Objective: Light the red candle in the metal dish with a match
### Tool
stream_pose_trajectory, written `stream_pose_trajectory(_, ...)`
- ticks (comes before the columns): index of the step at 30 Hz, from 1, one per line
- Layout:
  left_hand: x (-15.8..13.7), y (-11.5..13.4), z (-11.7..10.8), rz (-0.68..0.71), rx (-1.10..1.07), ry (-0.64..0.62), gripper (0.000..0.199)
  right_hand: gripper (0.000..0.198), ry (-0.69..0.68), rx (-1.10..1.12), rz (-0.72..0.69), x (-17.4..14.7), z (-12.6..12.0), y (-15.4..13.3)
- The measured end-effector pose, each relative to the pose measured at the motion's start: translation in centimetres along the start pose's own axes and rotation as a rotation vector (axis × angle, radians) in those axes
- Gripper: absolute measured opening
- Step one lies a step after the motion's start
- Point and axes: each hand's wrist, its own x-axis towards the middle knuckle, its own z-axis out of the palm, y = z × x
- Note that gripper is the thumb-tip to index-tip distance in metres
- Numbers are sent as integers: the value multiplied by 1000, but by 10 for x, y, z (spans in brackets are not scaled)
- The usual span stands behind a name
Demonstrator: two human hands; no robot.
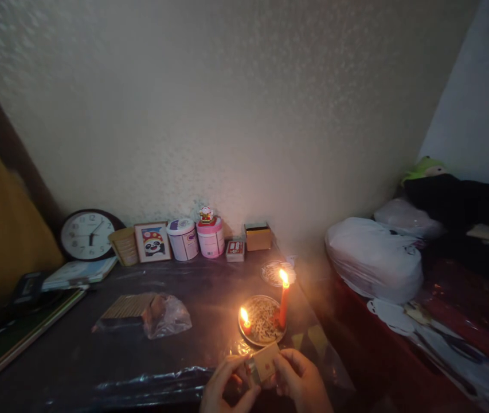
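Observation:
At the front edge of the view, my left hand and my right hand hold a small tan cardboard-like piece between them. My left fingers pinch its left end, and my right fingers grip its right side. A round plate lies just beyond, its surface covered with pale and dark bits. Two lit red candles stand on it: a short candle at the left and a tall candle at the right. Behind is a small clear dish with thin pale sticks.
Along the wall stand a clock, a tan cup, a panda picture, two tubs, a red-and-white box and an open brown box. A plastic bag with brown sticks lies left. White bags lie at right.

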Motion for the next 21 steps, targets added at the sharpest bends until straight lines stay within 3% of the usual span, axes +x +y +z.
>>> stream_pose_trajectory(4, 1, -1, -1, -51, 2, 35, 32, 38, 73, 41, 31, 4, -3, -4)
stream_pose_trajectory(10, -2, 3, 4, -160, -187, 39, 40, 32, 13, -22, -33, -4, 2, -9)
stream_pose_trajectory(18, -1, -5, 5, -176, -241, -106, 40, 35, -13, -89, -1, -8, 4, 0)
stream_pose_trajectory(21, 0, -1, 5, -184, -191, -114, 36, 31, 80, -246, -129, -11, 0, -6)
